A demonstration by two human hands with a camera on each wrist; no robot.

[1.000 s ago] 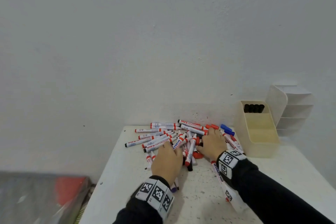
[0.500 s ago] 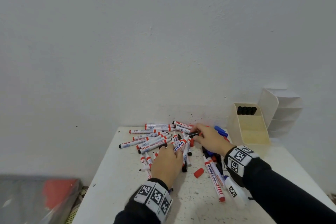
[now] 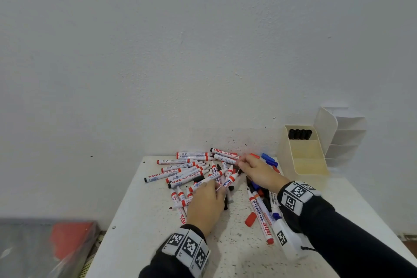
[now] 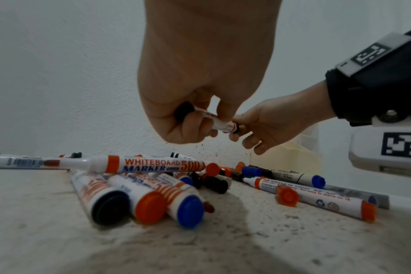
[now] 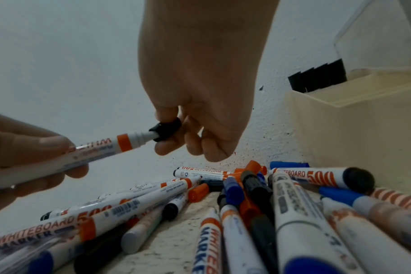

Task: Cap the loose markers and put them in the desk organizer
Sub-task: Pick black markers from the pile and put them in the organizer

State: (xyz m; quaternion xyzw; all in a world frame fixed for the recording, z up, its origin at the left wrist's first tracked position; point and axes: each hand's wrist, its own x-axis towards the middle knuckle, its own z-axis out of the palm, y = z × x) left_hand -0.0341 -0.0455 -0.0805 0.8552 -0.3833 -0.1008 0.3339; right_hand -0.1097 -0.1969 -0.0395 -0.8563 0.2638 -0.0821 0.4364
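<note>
White and speckled, the surface [image 3: 144,228] stands against a pale wall and carries everything. At its far right corner sits the cream desk organizer [image 3: 304,158], with black-capped markers [image 3: 300,134] upright in its back compartment. A loose pile of whiteboard markers [image 3: 185,172] and stray caps spreads across the middle. Above the pile, the left hand [image 3: 206,205] has its grip closed round the barrel of one marker [image 5: 92,153]. The right hand [image 3: 259,172] pinches a black cap [image 5: 168,128] in a narrow grip, seated on that marker's tip.
</note>
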